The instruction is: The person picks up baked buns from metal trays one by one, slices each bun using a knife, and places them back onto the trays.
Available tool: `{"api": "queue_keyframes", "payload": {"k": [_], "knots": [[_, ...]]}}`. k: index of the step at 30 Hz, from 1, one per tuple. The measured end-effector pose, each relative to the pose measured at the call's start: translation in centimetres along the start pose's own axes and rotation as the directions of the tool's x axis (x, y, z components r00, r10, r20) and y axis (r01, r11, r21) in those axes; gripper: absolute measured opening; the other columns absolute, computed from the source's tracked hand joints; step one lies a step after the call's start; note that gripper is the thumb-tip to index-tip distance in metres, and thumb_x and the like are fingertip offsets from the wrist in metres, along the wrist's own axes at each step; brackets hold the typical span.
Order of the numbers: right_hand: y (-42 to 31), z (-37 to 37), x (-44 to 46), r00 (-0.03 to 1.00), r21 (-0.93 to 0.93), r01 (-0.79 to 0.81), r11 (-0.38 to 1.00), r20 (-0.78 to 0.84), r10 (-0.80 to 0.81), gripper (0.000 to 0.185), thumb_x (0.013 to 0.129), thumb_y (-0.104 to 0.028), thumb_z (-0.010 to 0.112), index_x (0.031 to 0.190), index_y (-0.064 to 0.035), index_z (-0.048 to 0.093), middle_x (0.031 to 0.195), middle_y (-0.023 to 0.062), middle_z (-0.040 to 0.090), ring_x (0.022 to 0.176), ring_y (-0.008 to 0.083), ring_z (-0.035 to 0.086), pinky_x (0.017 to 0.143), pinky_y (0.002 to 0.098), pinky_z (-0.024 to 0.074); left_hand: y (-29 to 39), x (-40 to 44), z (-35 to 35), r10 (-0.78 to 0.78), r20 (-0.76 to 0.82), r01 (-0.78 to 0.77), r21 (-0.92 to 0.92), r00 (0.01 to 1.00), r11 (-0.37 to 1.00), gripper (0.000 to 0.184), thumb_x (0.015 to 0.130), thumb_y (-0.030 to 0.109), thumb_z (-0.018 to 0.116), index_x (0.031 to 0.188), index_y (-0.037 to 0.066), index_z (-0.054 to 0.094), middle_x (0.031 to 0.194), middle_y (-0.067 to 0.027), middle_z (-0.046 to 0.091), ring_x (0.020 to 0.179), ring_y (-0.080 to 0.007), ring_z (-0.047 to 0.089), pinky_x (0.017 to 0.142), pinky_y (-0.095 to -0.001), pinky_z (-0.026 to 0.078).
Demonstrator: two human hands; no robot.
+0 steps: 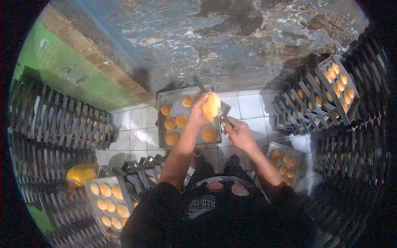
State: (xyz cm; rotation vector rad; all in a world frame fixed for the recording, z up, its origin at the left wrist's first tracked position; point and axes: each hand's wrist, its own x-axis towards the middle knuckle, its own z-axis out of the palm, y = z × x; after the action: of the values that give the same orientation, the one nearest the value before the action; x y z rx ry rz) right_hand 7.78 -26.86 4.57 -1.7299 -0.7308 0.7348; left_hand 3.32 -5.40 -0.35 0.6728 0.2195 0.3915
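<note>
My left hand (199, 108) is closed around a golden-brown bun (211, 106), held above the right part of a metal baking tray (165, 99). My right hand (239, 134) grips a dark-handled bladed tool (223, 118) just right of the bun. The blade is partly hidden, so its exact kind and whether it touches the bun cannot be told. Several round buns lie spaced out on the tray, among them one bun (181, 121) near the middle and another bun (209, 134) at the front right. A dark strip (199, 84) sticks up behind the bun.
Stacked trays of buns (341, 89) lean at the right, above another bun tray (285, 165) low down. At lower left stands a tray (93, 186) of buns beside a yellow item (82, 174). Tray stacks (66, 115) line the left. A worn wall (198, 45) rises ahead.
</note>
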Motion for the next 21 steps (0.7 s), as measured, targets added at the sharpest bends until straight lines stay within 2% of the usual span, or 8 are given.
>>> {"api": "queue_keyframes", "payload": {"k": [5, 9, 11, 15, 16, 18, 20, 21], "knots": [[0.6, -0.4, -5.0, 0.983, -0.001, -0.175, 0.985, 0.063, 0.175, 0.036, 0.103, -0.025, 0.059, 0.132, -0.0042, 0.063, 0.072, 0.0020, 0.063, 0.052, 0.0086, 0.053, 0.049, 0.0277, 0.0455, 1.6, 0.5, -2.7, 0.086, -0.128, -0.083, 0.031, 0.988, 0.996, 0.037, 0.094, 0.021, 0.066, 0.126, 0.006, 0.057, 0.107, -0.0092, 0.068, 0.092, -0.0235, 0.070, 0.079, -0.0398, 0.063], [0.7, 1.1, -1.3, 0.995, -0.051, -0.096, 0.994, 0.029, 0.097, 0.038, 0.104, -0.024, 0.058, 0.136, -0.0052, 0.061, 0.073, 0.0021, 0.063, 0.051, 0.0087, 0.053, 0.049, 0.0276, 0.0457, -2.3, 0.5, -2.1, 0.081, -0.181, -0.079, 0.023, 0.980, 0.997, 0.035, 0.095, 0.025, 0.066, 0.123, 0.004, 0.061, 0.109, -0.0091, 0.069, 0.098, -0.0219, 0.069, 0.082, -0.0394, 0.060], [1.1, 1.6, 0.8, 0.987, -0.019, -0.149, 0.989, 0.051, 0.150, 0.039, 0.101, -0.026, 0.062, 0.134, -0.0050, 0.063, 0.080, 0.0119, 0.071, 0.077, 0.0144, 0.067, 0.072, 0.0332, 0.0541, -3.4, 0.8, -3.0, 0.039, -0.261, -0.048, -0.027, 0.965, 0.998, 0.036, 0.095, 0.027, 0.067, 0.122, 0.004, 0.062, 0.109, -0.0091, 0.069, 0.101, -0.0226, 0.068, 0.085, -0.0410, 0.059], [2.8, 1.6, -1.5, 0.974, -0.020, -0.210, 0.978, 0.085, 0.210, 0.041, 0.101, -0.030, 0.062, 0.134, -0.0047, 0.063, 0.084, 0.0151, 0.072, 0.081, 0.0163, 0.069, 0.075, 0.0350, 0.0543, -1.8, 1.7, -5.7, 0.004, -0.266, -0.049, -0.162, 0.964, 0.986, 0.033, 0.096, 0.027, 0.066, 0.124, 0.010, 0.061, 0.109, -0.0080, 0.069, 0.101, -0.0232, 0.068, 0.087, -0.0408, 0.058], [4.9, 1.8, -2.8, 0.989, -0.075, -0.134, 0.988, 0.059, 0.138, 0.040, 0.102, -0.027, 0.060, 0.137, -0.0062, 0.061, 0.079, 0.0078, 0.068, 0.068, 0.0116, 0.061, 0.064, 0.0311, 0.0500, -1.9, 2.0, -6.5, 0.005, -0.273, -0.053, -0.171, 0.962, 0.984, 0.033, 0.096, 0.027, 0.066, 0.124, 0.010, 0.061, 0.109, -0.0080, 0.069, 0.101, -0.0232, 0.068, 0.087, -0.0408, 0.058], [7.7, 2.6, -2.8, 0.996, -0.132, -0.073, 0.989, 0.044, 0.079, 0.040, 0.103, -0.024, 0.057, 0.140, -0.0077, 0.060, 0.074, 0.0005, 0.064, 0.056, 0.0070, 0.053, 0.052, 0.0273, 0.0458, -2.4, 2.2, -7.8, 0.074, -0.265, -0.111, -0.125, 0.961, 0.986, 0.032, 0.097, 0.030, 0.066, 0.123, 0.012, 0.062, 0.108, -0.0065, 0.070, 0.100, -0.0222, 0.068, 0.087, -0.0404, 0.058], [9.3, 3.8, -2.0, 0.993, -0.116, -0.117, 0.986, 0.016, 0.120, 0.037, 0.104, -0.025, 0.058, 0.137, -0.0081, 0.062, 0.074, -0.0017, 0.061, 0.057, 0.0061, 0.052, 0.053, 0.0266, 0.0452, -4.7, 1.8, -8.1, 0.014, -0.318, -0.084, -0.205, 0.948, 0.975, 0.032, 0.098, 0.033, 0.065, 0.121, 0.012, 0.063, 0.109, -0.0058, 0.070, 0.101, -0.0217, 0.068, 0.088, -0.0395, 0.057], [9.1, 4.4, -0.5, 0.986, -0.018, -0.165, 0.986, 0.033, 0.165, 0.034, 0.104, -0.025, 0.058, 0.133, -0.0089, 0.064, 0.074, -0.0033, 0.059, 0.058, 0.0062, 0.051, 0.053, 0.0259, 0.0444, -6.0, 1.7, -8.2, -0.043, -0.362, -0.064, -0.278, 0.931, 0.958, 0.032, 0.099, 0.035, 0.064, 0.120, 0.012, 0.063, 0.109, -0.0050, 0.071, 0.101, -0.0211, 0.068, 0.088, -0.0386, 0.056]]}}
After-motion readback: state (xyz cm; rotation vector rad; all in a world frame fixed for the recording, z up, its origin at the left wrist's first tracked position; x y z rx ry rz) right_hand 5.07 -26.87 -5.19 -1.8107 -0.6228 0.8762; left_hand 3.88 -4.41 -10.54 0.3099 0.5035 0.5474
